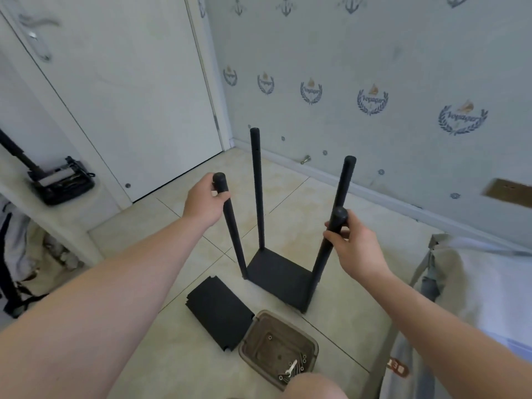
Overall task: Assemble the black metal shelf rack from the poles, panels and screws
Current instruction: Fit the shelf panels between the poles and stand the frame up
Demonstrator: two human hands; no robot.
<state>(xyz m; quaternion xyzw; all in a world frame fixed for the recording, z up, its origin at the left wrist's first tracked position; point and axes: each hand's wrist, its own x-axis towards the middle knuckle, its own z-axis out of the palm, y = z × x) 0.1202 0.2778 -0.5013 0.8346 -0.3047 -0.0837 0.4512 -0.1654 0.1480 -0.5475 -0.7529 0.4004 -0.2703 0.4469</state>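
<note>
Four poles (257,191) stand at the bottom panel's (277,272) corners; left hand (205,201) and right hand (355,246) each grip one. Spare panels (218,309), seemingly several, lie unfitted.

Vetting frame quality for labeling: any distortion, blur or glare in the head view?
Head view: heavy wide-angle bowing, door and baseboard curve; edges soft, brown wall patch smeared; even light, no glare; black poles sharp but low in surface detail.

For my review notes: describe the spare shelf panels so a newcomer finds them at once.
On the tiled floor stands the half-built rack, four poles on a bottom panel. Nearer the camera, left of it, lies a flat black stack of panels beside the brown screw tray. Unlike the bottom panel, it carries no poles.
</note>
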